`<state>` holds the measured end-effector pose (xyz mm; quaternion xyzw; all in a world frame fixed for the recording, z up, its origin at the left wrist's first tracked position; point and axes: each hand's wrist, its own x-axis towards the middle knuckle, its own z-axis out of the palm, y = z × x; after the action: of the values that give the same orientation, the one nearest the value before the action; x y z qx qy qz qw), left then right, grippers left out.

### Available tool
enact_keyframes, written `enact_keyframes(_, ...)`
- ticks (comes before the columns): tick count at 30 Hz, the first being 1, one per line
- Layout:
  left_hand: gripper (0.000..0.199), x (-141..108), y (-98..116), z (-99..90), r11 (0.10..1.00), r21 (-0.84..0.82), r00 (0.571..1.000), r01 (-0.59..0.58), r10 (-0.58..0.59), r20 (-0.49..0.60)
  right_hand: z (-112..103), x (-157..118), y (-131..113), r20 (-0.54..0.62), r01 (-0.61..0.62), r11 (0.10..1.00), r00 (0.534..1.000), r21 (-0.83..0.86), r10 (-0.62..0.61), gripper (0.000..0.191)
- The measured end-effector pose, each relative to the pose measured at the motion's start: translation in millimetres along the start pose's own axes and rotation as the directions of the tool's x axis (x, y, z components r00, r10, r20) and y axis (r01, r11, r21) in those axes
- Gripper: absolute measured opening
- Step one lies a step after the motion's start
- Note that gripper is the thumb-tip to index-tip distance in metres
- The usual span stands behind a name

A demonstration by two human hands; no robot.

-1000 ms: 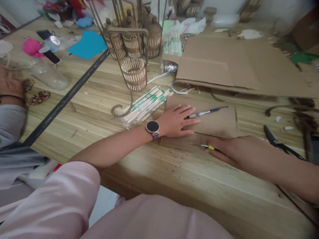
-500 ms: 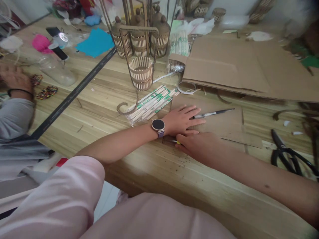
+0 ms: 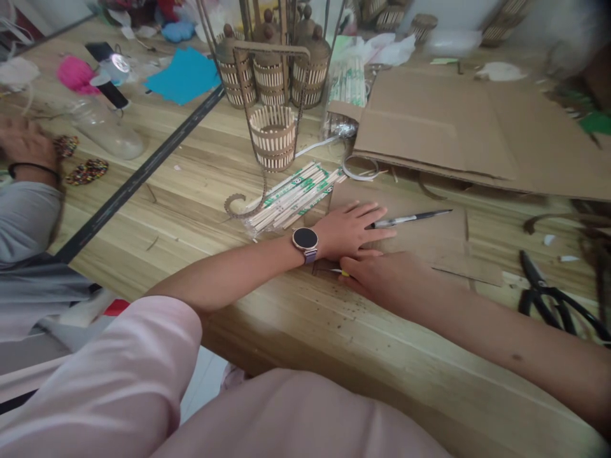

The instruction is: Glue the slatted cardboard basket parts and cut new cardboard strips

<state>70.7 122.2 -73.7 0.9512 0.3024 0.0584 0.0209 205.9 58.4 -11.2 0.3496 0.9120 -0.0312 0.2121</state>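
My left hand (image 3: 352, 230), wearing a watch (image 3: 305, 239) on its wrist, lies flat with spread fingers on a brown cardboard sheet (image 3: 420, 242). A pen (image 3: 411, 218) rests on the sheet at its fingertips. My right hand (image 3: 379, 275) is closed around a yellow cutter (image 3: 344, 273) just below the left hand; its thin blade points left along the near edge of the cardboard. Most of the cutter is hidden in the fingers. Wrapped wooden sticks (image 3: 293, 198) lie beyond my left wrist.
Behind the sticks stands a small stick basket (image 3: 273, 141), with lidded ones (image 3: 308, 76) farther back. Large cardboard (image 3: 439, 127) lies at the back right, black shears (image 3: 548, 292) at the right. Another person's hand (image 3: 28, 143) rests at the far left, near a jar (image 3: 107, 130).
The view has shifted slightly. Both hands keep nearly the same place on the cardboard, and the cutter is still in my right hand.
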Motion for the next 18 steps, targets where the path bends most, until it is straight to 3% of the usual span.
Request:
enact_keyframes(11,0.052,1,0,-0.2,1.000,-0.018,1.000,0.006,-0.006,0.003,1,2,0,0.000,0.012,1.000,1.000,-0.020,-0.012,0.022)
enact_keyframes(18,0.054,0,-2,-2.5,0.999,-0.041,0.999,0.001,0.000,0.032,-15,-2,-11,0.022,0.021,0.987,1.000,-0.160,-0.018,0.026)
